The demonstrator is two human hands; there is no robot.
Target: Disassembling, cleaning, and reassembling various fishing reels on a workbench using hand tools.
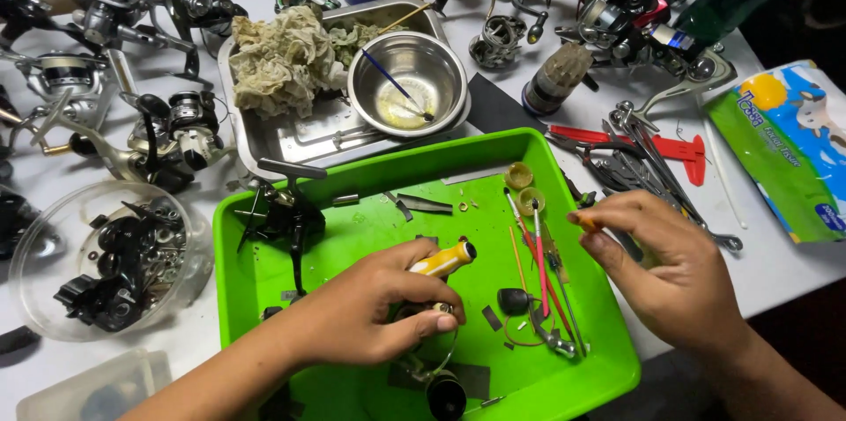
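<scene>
My left hand (366, 306) is over the green tray (264, 284), closed around a yellow-handled tool (445, 259) whose dark tip points right. Below its fingers lies a small dark reel part (438, 381) with a wire bail. My right hand (665, 267) hovers at the tray's right edge, pinching a small orange-tipped tool (585, 223) between thumb and fingers. Between the hands lie thin red and orange sticks (536, 253), a black knob (514, 300) and two yellow caps (524, 188). A black reel frame (284, 209) stands at the tray's back left.
A steel tray (291, 134) behind holds crumpled rags (282, 64) and a steel bowl (407, 81) with a brush. Several fishing reels (106, 15) ring the white table. A clear bowl (106, 262) of black parts is left; pliers (634, 161) and a tissue pack (784, 143) right.
</scene>
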